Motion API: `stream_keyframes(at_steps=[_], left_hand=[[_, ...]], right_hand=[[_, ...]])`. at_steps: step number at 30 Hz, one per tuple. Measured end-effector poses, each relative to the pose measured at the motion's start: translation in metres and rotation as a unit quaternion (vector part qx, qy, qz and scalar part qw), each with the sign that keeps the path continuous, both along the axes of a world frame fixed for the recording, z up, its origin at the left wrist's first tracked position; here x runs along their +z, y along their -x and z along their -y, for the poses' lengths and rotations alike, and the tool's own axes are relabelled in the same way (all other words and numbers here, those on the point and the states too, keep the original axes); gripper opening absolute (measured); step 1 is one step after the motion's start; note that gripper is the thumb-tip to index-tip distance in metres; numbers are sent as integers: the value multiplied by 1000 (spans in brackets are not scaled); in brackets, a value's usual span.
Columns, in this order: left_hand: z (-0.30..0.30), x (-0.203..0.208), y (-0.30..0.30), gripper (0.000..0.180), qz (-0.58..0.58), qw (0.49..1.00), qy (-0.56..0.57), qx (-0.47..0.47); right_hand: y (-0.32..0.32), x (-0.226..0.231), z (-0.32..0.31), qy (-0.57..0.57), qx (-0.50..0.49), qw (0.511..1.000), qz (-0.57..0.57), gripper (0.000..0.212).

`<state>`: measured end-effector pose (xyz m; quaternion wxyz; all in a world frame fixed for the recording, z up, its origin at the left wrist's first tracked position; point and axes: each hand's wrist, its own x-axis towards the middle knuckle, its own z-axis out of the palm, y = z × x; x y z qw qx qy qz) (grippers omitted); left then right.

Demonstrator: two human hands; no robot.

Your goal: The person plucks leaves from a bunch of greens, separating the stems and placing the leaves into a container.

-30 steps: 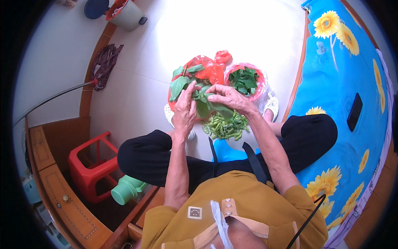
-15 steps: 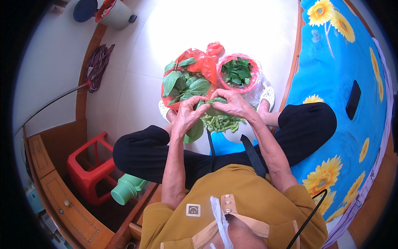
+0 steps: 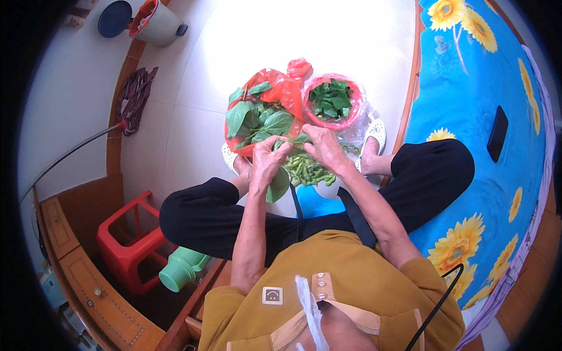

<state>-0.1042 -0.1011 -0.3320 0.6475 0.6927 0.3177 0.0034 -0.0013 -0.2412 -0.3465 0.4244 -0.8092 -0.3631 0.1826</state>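
My left hand [image 3: 268,161] is closed on a leafy green stem, with a broad leaf [image 3: 278,186] hanging below it. Close on its right, my right hand [image 3: 325,147] pinches a smaller green leaf [image 3: 301,138] between thumb and fingers. Beneath my hands lies a pile of short green pieces [image 3: 310,171], perhaps cut stems or pods. Just beyond my left hand, an open red plastic bag [image 3: 287,89] holds large leaves [image 3: 277,123] on stems. To its right, a red basket [image 3: 356,121] lined with clear plastic contains dark green leaves [image 3: 331,99].
A blue sunflower-patterned cover [image 3: 451,105] runs along the right, with a black phone [image 3: 497,134] on it. At left stand a red stool [image 3: 134,245], a green flask [image 3: 178,270] and a wooden drawer cabinet [image 3: 96,286]. A bin [image 3: 158,26] stands far left.
My right hand has shifted slightly left and toward me. The broad leaf that hung under it no longer shows there, and more of the green pile is visible.
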Motion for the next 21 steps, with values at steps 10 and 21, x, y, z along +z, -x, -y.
stream_keyframes(at_steps=[10, 21], left_hand=[[-9, 21, -5, 13, -27, 996, 87, -16], [0, 20, -9, 16, -8, 1000, -11, 12]], right_hand=[[-22, 18, 4, -48, 95, 929, -355, 21], [-11, -27, -11, -28, -87, 977, -193, 25]])
